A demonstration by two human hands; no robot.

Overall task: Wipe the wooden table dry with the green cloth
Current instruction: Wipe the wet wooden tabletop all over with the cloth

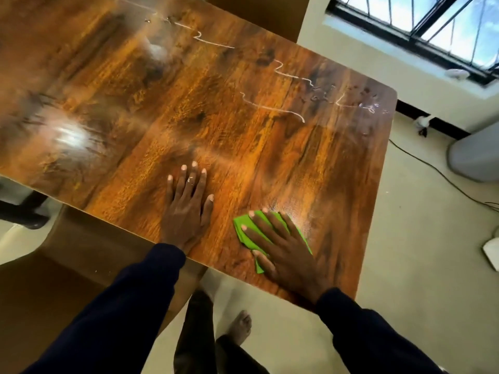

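Observation:
The glossy wooden table (pixel 243 136) fills most of the view, tilted in the frame. Streaks and beads of water (pixel 318 90) run along its far right side toward the corner. A small green cloth (pixel 243 228) lies flat near the table's front edge. My right hand (pixel 280 247) presses down on the cloth with straight, spread fingers and covers most of it. To the left of the cloth, my left hand (pixel 189 206) rests flat on the bare wood, fingers straight and spread.
A brown chair (pixel 67 279) stands at the table's near left side. On the floor to the right run a black cable (pixel 432 171) and stands a pale round container (pixel 475 155). A barred window (pixel 432 25) is at the top right. My bare foot (pixel 240 327) shows below the table edge.

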